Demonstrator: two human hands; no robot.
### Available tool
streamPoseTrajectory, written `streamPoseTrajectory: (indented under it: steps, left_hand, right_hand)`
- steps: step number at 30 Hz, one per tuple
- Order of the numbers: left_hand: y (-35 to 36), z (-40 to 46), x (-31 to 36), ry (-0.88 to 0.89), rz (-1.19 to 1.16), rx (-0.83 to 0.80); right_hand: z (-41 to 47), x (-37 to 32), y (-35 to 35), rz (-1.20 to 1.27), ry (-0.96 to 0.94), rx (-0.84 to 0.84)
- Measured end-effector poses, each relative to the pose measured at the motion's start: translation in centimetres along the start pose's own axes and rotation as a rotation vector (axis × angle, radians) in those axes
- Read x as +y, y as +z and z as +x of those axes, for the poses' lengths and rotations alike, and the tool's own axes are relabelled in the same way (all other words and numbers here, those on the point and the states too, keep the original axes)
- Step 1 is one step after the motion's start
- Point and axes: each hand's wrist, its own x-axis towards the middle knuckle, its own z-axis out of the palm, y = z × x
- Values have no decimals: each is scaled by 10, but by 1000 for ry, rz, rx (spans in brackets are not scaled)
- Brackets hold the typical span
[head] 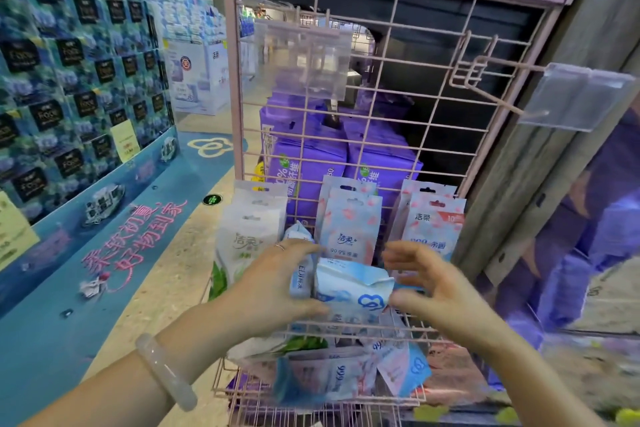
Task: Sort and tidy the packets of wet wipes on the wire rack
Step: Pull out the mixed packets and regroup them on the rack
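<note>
Head cam | L hand (pixel 273 284) gripping soft crinkly blue-white packets (pixel 349 284) | R hand (pixel 436 284) spread, thumb touching | pink wire rack (pixel 381 108)

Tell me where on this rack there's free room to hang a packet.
The hook at upper right, behind its clear tag, is bare, and the grid around it is open. The bottom row is crowded: white packets, pink packets and both hands, left and right.
</note>
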Motion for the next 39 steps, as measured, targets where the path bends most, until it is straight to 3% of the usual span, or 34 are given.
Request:
streamPoseTrajectory:
  steps: [3, 8, 13, 18, 21, 25, 27, 31, 34, 37, 39]
  left_hand:
    - [1, 4, -5, 25, 30, 6]
    - [10, 9, -8, 45, 133, -94]
    - [15, 5, -12, 17, 145, -55]
    - [15, -21, 8, 160, -122, 301]
    - [27, -45, 20, 196, -353, 128]
    - [71, -66, 11, -22, -636, -479]
    - [96, -75, 5, -80, -878, -629]
    - [144, -95, -11, -491, -1196, -484]
    - [167, -105, -26, -769, -1249, -362]
    - [174, -113, -39, -891, -1203, -327]
    - [176, -116, -45, -922, -1160, -302]
  right_hand:
    - [0, -5, 16, -184, 64, -158]
    - [6, -5, 25, -144, 53, -35]
    - [-9, -9, -10, 122, 8, 111]
    - [-41, -2, -48, 487, -78, 334]
    - [-70, 7, -45, 640, -15, 282]
    - [-106, 30, -1, 791, 146, 222]
    - [-122, 50, 33, 853, 311, 203]
    - [-142, 89, 102, 971, 689, 220]
    - [-136, 109, 119, 956, 862, 222]
    - [-118, 140, 99, 840, 840, 381]
    - [-100, 161, 74, 565, 703, 551]
